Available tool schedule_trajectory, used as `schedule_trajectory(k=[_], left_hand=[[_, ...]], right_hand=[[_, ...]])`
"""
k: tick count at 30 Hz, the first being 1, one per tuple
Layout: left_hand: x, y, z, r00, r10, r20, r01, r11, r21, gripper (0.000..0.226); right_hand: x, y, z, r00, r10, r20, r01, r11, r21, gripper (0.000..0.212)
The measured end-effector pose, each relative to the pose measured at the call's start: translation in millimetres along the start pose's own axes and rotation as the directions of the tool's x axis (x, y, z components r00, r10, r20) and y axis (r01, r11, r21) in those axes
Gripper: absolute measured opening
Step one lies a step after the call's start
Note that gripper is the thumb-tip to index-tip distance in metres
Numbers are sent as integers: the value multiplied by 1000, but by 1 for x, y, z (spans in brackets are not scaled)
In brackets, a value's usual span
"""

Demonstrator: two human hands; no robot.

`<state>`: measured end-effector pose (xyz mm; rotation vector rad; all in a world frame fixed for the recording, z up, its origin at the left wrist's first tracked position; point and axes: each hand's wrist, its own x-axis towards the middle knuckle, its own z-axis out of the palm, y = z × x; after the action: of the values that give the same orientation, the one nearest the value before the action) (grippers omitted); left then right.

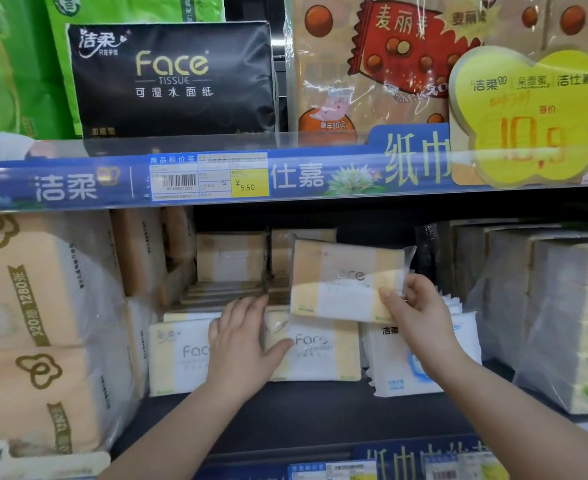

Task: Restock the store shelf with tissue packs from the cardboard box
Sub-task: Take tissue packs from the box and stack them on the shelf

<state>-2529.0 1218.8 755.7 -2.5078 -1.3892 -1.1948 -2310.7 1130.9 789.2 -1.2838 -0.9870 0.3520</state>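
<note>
My right hand (414,306) pinches the right end of a yellow-and-white Face tissue pack (341,278) and holds it up inside the lower shelf, above the standing packs. With fingers straight, my left hand (242,336) rests flat across two upright Face packs at the shelf front, one at the left (178,355) and one at the right (320,351). More of the same packs (230,258) are stacked behind them. The cardboard box is out of view.
Large peach tissue bundles (36,327) fill the shelf's left side. White packs with blue print (393,362) stand right of the Face packs, wrapped bundles (562,306) further right. The dark shelf floor (285,410) shows in front. The upper shelf holds a black Face pack (171,77).
</note>
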Motion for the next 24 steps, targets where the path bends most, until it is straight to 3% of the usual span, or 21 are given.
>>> schedule_trajectory(k=[3, 6, 10, 14, 17, 19, 24], left_hand=[[-2, -2, -9, 994, -97, -51, 81, 964, -253, 84], [-3, 0, -14, 990, -138, 13, 134, 928, -347, 68], [-6, -5, -8, 980, -178, 89, 195, 945, -262, 55], [-9, -7, 1, 968, -223, 113, 237, 963, -128, 59], [-9, -6, 5, 966, -241, 94, 246, 968, -49, 58], [-8, -6, 6, 966, -249, 73, 251, 968, -20, 62], [-12, -1, 1, 987, -153, 46, 149, 986, 82, 92]], right_hand=[[-5, 0, 4, 999, -9, 50, 9, 1000, 3, 10], [-16, 4, 14, 990, -6, 139, 25, 990, -136, 12], [-24, 17, 23, 977, 55, 207, 40, 902, -431, 13], [-25, 7, 24, 965, 95, 244, 134, 621, -772, 24], [-24, -4, 23, 957, 118, 267, 177, 492, -852, 31], [-22, -7, 23, 959, 118, 258, 180, 450, -875, 35], [-23, -12, 15, 975, -2, 220, 192, 494, -848, 49]])
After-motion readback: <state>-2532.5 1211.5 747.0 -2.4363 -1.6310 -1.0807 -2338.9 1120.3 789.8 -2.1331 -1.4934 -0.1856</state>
